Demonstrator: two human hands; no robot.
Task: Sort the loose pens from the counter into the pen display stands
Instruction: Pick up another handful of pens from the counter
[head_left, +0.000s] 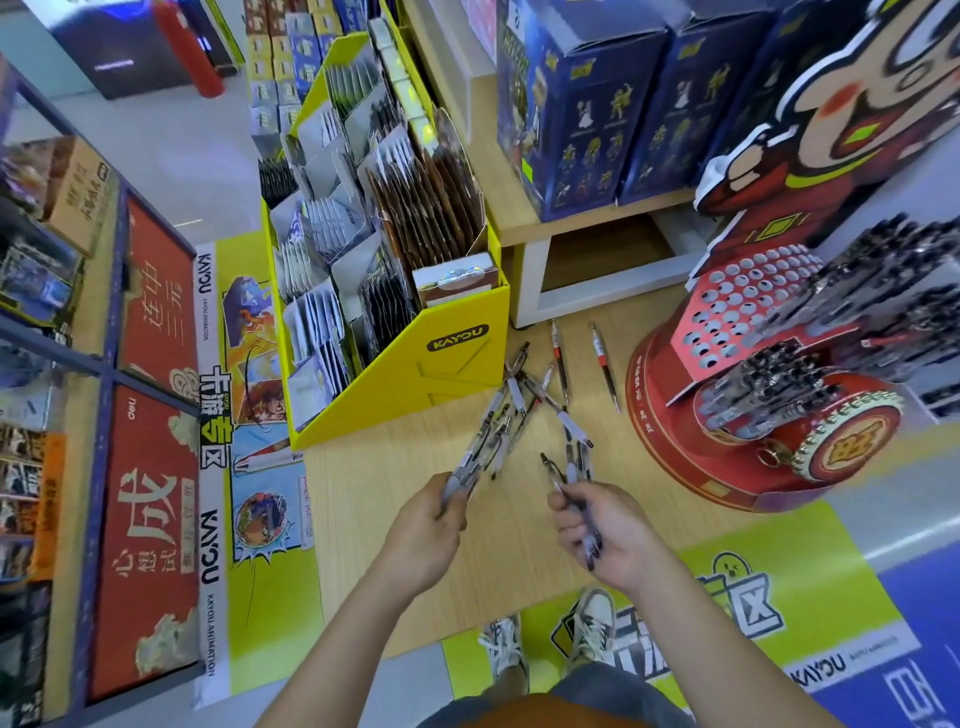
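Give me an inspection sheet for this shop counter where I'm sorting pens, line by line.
Surface: wooden counter, light grain, partly bare.
Job's things: loose pens piled between the displays, two more lying apart; red pen display stand at right, one panel's holes unfilled.
Clutter: yellow KAYOU card display; blue boxes on a raised shelf.
Grippers: left hand grips a pen bundle; right hand holds several pens.
Cables: nothing seen.
Surroundings: fire extinguisher beyond; shelving at left.
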